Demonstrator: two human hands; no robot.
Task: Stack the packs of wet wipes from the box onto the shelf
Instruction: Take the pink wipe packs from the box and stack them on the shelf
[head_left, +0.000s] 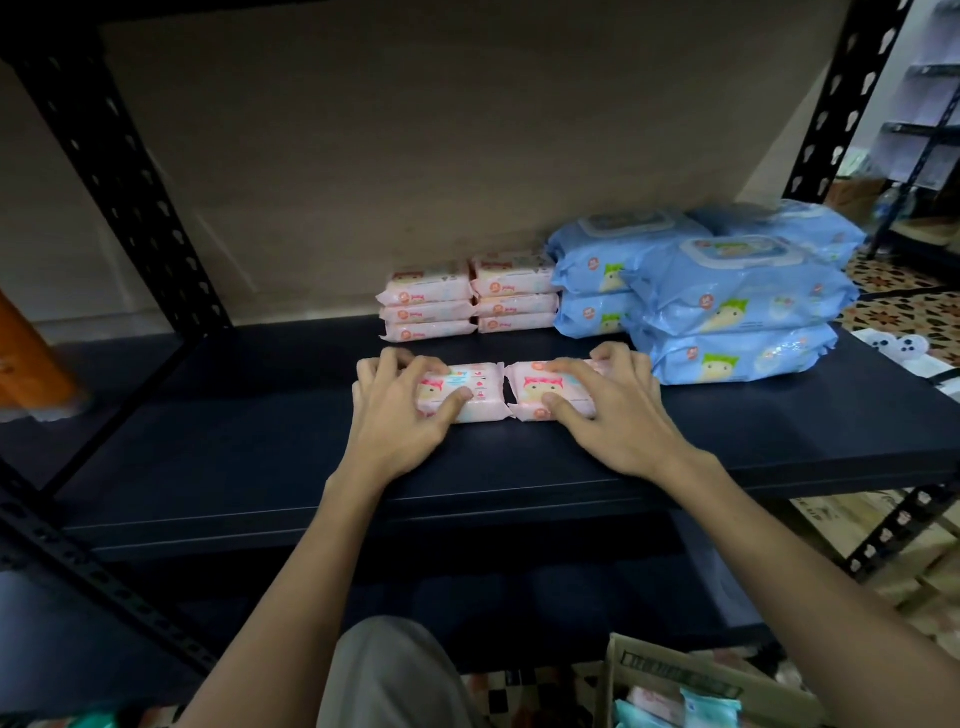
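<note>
Two pink packs of wet wipes, side by side and end to end on the dark shelf (260, 467), short ends touching or nearly so at the middle. Left pink pack (467, 392) under the left hand (400, 415): fingers (387, 366) curled over the far edge, thumb against the near side, clamped on the pack. Right pink pack (540, 392) under the right hand (608, 410): fingers likewise curled over the far edge, thumb on the printed front, clamped on the pack. Both packs flat on the shelf board, near its front half, just left of the blue stacks.

Behind, toward the back wall: two small stacks of pink packs (470, 301), three high each, standing close together. To the right of these, stacks of larger blue packs (727, 291), the nearest stack three high with a lidded pack on top, a further stack behind it and another at the far right, touching or nearly touching one another.

Black perforated uprights (119, 171) at the shelf corners. At bottom right, an open cardboard box (691, 670) on the floor with pale pink and blue packs inside, only partly in view. At bottom centre, a knee in grey cloth (384, 675). Patterned floor tiles (893, 306) beyond the shelf at right.
</note>
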